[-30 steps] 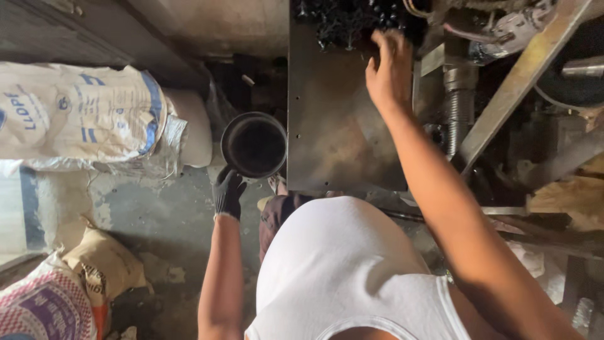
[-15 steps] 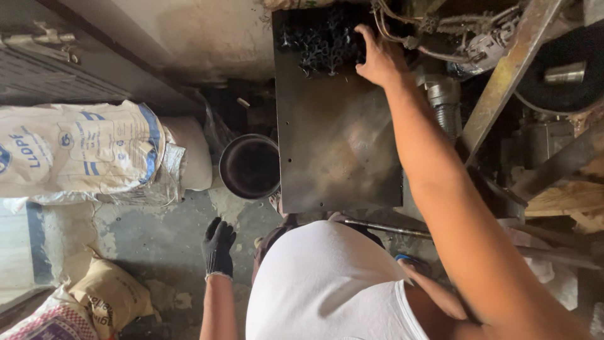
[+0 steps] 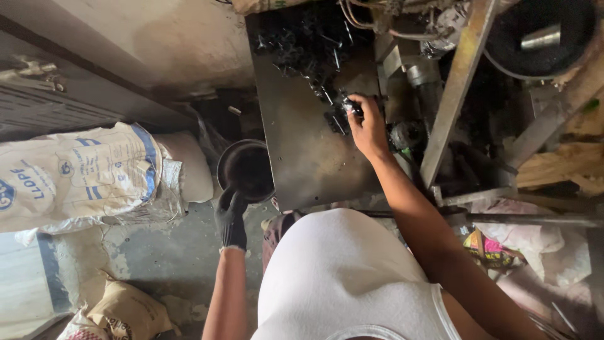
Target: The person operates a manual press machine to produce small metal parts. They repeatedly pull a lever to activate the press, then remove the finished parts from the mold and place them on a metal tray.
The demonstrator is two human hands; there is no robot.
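Black-gloved left hand (image 3: 231, 220) gripping round pan (image 3: 246, 170), right hand (image 3: 367, 126) pinching dark parts (image 3: 336, 116) (on metal plate (image 3: 308, 164))

Surface middle: the lower half of the metal surface (image 3: 302, 157) is lying bare, giving room to slide across.
Surface top: a heap of small black parts (image 3: 302, 47) is filling it.
Right side: a slanting metal bar (image 3: 456, 94) and pipes are blocking the way.
Left side: a dark round pot (image 3: 247, 169) is sitting just beside the edge, and a big white sack (image 3: 82, 176) is lying further out.
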